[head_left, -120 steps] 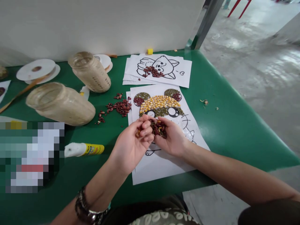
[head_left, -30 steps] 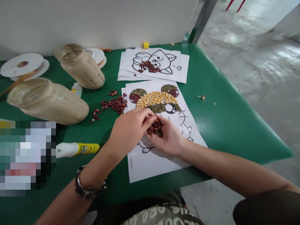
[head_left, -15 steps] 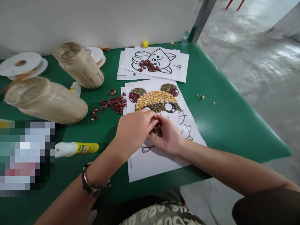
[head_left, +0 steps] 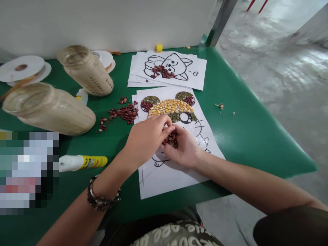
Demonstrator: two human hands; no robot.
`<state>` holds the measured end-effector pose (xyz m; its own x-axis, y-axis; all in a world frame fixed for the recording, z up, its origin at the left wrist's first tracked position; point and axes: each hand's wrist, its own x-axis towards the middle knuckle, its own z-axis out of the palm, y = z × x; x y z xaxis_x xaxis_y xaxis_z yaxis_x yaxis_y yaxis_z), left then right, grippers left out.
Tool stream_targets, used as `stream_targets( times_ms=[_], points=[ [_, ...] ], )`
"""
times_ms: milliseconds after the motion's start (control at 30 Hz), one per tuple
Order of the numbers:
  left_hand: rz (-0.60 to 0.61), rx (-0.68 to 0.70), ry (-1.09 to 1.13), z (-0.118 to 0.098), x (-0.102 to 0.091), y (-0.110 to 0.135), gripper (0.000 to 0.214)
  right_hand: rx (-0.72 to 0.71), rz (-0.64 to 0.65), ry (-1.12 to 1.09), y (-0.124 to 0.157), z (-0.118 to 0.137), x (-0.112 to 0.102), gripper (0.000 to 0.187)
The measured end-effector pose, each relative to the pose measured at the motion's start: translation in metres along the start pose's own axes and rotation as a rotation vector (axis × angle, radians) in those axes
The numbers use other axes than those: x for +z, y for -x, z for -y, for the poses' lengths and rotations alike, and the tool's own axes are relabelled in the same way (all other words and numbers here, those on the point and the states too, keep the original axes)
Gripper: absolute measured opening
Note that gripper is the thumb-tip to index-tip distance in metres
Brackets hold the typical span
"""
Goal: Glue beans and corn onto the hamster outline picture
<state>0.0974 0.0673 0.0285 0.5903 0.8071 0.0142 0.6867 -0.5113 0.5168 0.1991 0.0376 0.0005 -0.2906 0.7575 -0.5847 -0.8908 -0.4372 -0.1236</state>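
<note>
Beans (head_left: pixel 172 140) in cupped right hand (head_left: pixel 185 147), partly hidden — left hand (head_left: pixel 148 138) curled over them, its hold unclear

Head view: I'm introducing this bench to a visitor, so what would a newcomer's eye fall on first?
Probably the bright yellow corn kernels banded across the top of the nearer drawing, on the green table. Next, over that drawing, the right hand cups mixed beans while the left hand bends over them. Two cloudy jars stand out at the left, beyond the glue tube.
</note>
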Motion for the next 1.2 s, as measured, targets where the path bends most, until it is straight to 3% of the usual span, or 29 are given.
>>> stream_targets(
  times_ms=[133, 233, 300, 400, 500, 633, 767, 833, 900, 1200],
  points=[
    [-0.018, 0.005, 0.698, 0.0, 0.001, 0.003, 0.01, -0.018, 0.017, 0.058, 0.0, 0.0, -0.002, 0.035],
    [0.165, -0.135, 1.369, -0.004, 0.0, 0.003, 0.022, 0.008, -0.008, 0.108, 0.0, 0.001, -0.005, 0.036],
    [0.236, -0.238, 1.704, -0.007, -0.003, 0.003, 0.028, 0.036, -0.01, 0.127, 0.0, 0.001, -0.006, 0.037],
    [0.152, -0.33, 1.916, -0.009, -0.009, 0.001, 0.033, 0.038, 0.05, 0.131, 0.0, 0.001, -0.006, 0.04],
    [0.036, -0.39, 1.937, -0.008, -0.011, 0.001, 0.036, 0.027, 0.08, 0.106, 0.0, 0.001, -0.005, 0.044],
    [-0.073, -0.414, 1.68, -0.001, -0.004, 0.007, 0.028, 0.015, 0.058, 0.094, 0.0, 0.0, -0.002, 0.045],
    [-0.312, -0.144, 0.826, 0.008, 0.003, 0.02, 0.019, 0.011, 0.061, 0.087, 0.001, 0.0, -0.001, 0.044],
    [-0.283, 0.007, 0.377, 0.012, 0.005, 0.026, 0.023, 0.021, 0.051, 0.074, 0.001, 0.0, -0.001, 0.044],
    [-0.204, 0.076, 0.104, 0.015, 0.007, 0.028, 0.026, 0.036, 0.046, 0.067, 0.001, 0.001, -0.002, 0.044],
    [-0.159, 0.199, -0.263, 0.017, 0.019, 0.03, 0.022, 0.075, 0.076, 0.145, 0.004, 0.003, -0.001, 0.044]
  ],
)
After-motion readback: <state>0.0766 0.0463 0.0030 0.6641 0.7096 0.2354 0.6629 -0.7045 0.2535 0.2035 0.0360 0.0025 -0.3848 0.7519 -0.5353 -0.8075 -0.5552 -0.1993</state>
